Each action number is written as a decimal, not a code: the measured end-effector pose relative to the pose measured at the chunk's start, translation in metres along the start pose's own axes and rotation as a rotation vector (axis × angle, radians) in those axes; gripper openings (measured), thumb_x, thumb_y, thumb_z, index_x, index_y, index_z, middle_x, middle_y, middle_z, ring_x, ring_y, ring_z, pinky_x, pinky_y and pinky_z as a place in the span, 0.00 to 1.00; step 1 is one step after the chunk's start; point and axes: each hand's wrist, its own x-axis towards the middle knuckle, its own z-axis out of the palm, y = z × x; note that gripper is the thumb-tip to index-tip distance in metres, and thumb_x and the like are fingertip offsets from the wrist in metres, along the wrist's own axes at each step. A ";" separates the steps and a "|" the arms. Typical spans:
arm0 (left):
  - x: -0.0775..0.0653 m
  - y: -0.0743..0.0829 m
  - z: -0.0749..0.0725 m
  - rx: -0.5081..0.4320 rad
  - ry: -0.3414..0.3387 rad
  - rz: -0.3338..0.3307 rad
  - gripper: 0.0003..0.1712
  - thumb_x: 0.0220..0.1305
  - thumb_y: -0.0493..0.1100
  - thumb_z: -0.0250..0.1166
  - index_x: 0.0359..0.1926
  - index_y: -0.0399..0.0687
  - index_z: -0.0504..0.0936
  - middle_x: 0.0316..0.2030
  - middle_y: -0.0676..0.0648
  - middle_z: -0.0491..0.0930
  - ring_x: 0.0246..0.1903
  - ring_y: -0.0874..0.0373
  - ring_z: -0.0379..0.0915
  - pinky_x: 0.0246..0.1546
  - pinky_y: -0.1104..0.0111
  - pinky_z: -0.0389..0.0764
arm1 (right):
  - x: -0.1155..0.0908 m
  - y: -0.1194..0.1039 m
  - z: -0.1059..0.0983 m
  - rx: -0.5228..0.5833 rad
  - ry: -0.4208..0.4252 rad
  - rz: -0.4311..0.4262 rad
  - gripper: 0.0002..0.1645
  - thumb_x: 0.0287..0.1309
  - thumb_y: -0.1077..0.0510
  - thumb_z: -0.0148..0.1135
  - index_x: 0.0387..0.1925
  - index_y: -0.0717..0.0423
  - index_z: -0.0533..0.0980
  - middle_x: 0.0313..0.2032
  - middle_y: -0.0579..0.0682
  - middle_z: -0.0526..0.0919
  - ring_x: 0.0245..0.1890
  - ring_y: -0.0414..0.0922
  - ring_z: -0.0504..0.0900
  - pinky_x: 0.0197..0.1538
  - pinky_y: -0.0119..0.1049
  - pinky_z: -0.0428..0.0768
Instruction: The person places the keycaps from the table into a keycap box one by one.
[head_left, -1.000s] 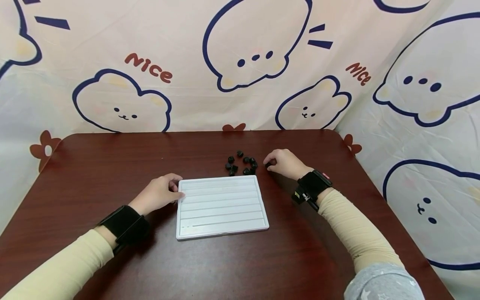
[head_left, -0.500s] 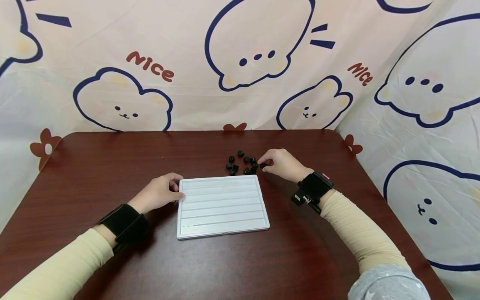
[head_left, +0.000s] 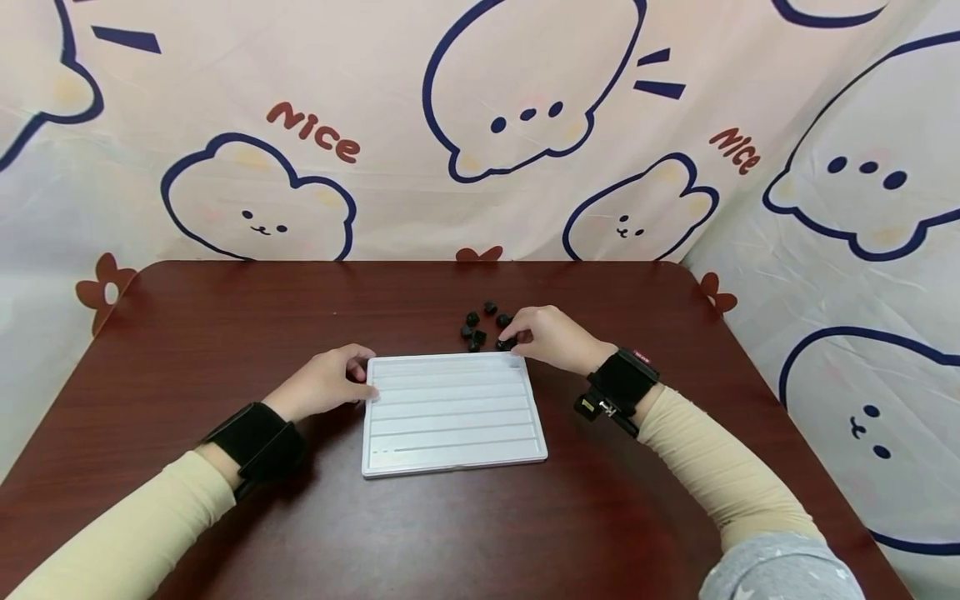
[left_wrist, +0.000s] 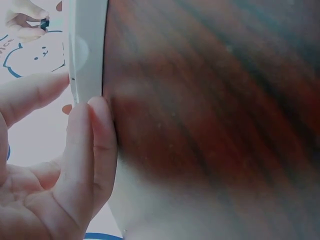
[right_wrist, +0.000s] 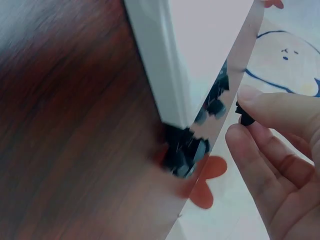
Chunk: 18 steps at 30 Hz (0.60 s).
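A white rectangular board [head_left: 453, 412] with raised horizontal ribs lies on the table. My left hand [head_left: 326, 383] grips its left edge; the left wrist view has thumb and fingers on either side of the white rim [left_wrist: 89, 55]. Over the board's far right corner, my right hand [head_left: 558, 337] pinches a small black piece [right_wrist: 245, 114] between thumb and fingertips, plain in the right wrist view. More small black angular pieces [head_left: 472, 332] lie loose just behind the board. Some of them [right_wrist: 182, 155] sit close to its corner; their exact kind is unclear.
Dark reddish-brown wood makes up the tabletop [head_left: 247, 321], with rounded far corners. A cream cloth [head_left: 390, 200] printed with cartoon figures hangs behind it and along the right side.
My right hand has moved left, from beside the loose black pieces to the board's far right corner, with a black piece pinched. The left hand keeps its place on the board's edge.
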 end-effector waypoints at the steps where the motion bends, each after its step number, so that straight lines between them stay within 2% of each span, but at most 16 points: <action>1: 0.000 0.000 0.000 -0.003 -0.002 -0.001 0.34 0.62 0.39 0.74 0.64 0.31 0.72 0.37 0.42 0.76 0.28 0.54 0.72 0.31 0.64 0.76 | 0.001 -0.002 0.001 -0.001 -0.005 -0.007 0.14 0.59 0.68 0.73 0.47 0.59 0.87 0.43 0.51 0.83 0.40 0.45 0.81 0.45 0.38 0.81; 8: -0.001 0.001 0.000 -0.020 -0.011 -0.006 0.34 0.61 0.39 0.74 0.64 0.30 0.72 0.35 0.44 0.75 0.27 0.55 0.72 0.30 0.64 0.75 | 0.012 -0.016 0.010 0.017 -0.009 -0.078 0.14 0.57 0.67 0.74 0.46 0.59 0.87 0.42 0.50 0.84 0.39 0.44 0.81 0.44 0.35 0.81; 18: -0.001 0.001 0.000 -0.017 -0.005 -0.004 0.34 0.61 0.39 0.74 0.64 0.31 0.72 0.35 0.44 0.76 0.28 0.55 0.72 0.31 0.64 0.75 | 0.031 -0.038 0.020 0.050 -0.055 -0.126 0.13 0.58 0.66 0.74 0.45 0.59 0.87 0.41 0.49 0.84 0.38 0.41 0.80 0.44 0.32 0.80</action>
